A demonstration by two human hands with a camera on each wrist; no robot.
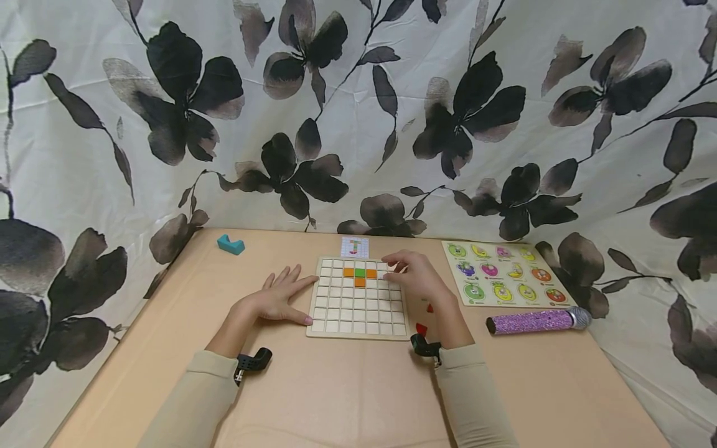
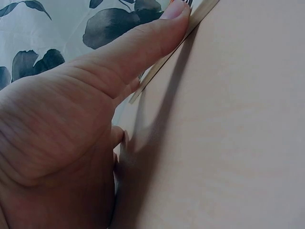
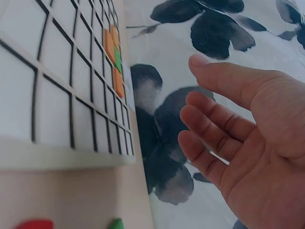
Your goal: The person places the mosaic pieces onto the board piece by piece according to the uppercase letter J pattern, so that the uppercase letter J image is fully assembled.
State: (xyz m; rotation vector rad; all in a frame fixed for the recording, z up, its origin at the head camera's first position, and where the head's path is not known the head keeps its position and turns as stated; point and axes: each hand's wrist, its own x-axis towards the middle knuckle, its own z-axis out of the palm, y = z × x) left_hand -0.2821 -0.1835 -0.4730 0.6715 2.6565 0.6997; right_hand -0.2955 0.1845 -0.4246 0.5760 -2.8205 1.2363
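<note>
A pale wooden grid board lies on the table, with a green tile between two orange tiles and another orange tile just below the green one. My left hand rests at the board's left side with fingers spread. Its thumb touches the board's edge, as the left wrist view also shows. Over the board's far right corner hovers my right hand. Its fingers are loosely bent, and nothing is between them in the right wrist view. Directly behind the board lies a small pattern card.
Red pieces lie right of the board, and a green piece shows there too. A fruit picture sheet and a glittery purple microphone lie farther right. A teal block sits at the far left. A floral cloth hangs behind.
</note>
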